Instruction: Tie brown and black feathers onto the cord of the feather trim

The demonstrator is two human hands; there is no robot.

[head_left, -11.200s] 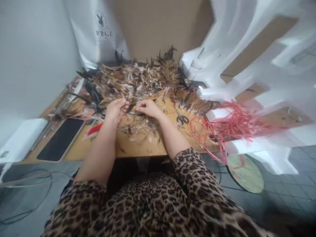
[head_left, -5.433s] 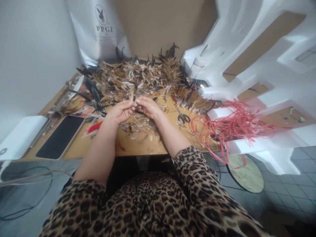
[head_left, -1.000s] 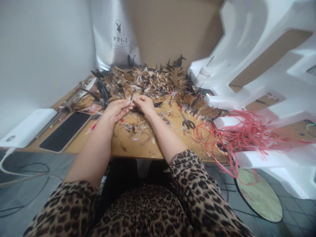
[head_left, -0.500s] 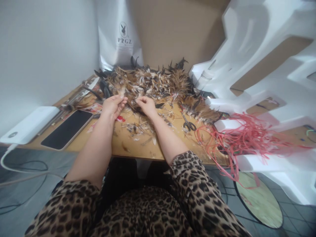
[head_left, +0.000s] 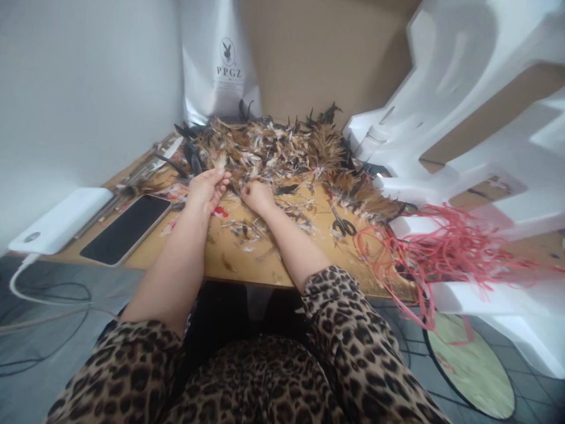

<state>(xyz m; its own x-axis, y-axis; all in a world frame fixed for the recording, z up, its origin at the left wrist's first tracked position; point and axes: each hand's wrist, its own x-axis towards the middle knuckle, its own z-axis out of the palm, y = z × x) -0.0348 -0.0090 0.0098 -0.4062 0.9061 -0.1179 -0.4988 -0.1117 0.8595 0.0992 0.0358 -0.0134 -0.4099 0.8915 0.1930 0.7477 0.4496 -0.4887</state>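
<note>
My left hand (head_left: 208, 187) is pinched closed on a pale, fluffy feather (head_left: 220, 160) at the front edge of the feather pile (head_left: 269, 141). Close by on its right, my right hand (head_left: 258, 196) has its fingers curled together, and whatever they may hold is hidden. The pile is brown, white and black, heaped across the back of the wooden table (head_left: 220, 265). Loose feather bits (head_left: 251, 229) lie in front of and below the hands. A small red scrap (head_left: 220, 211) rests beside my left wrist.
To the right lie black-handled scissors (head_left: 343, 226), a row of brown feathers (head_left: 366, 197) and a tangle of red ribbon (head_left: 459, 244) by white foam pieces. On the left are a phone (head_left: 126, 229) and a white power bank (head_left: 62, 219) with a cable. A silver bag (head_left: 220, 94) stands behind.
My right hand has drawn slightly down toward me, its fingers more curled. My left hand keeps its pinch at the pile. The whole view has shifted a little.
</note>
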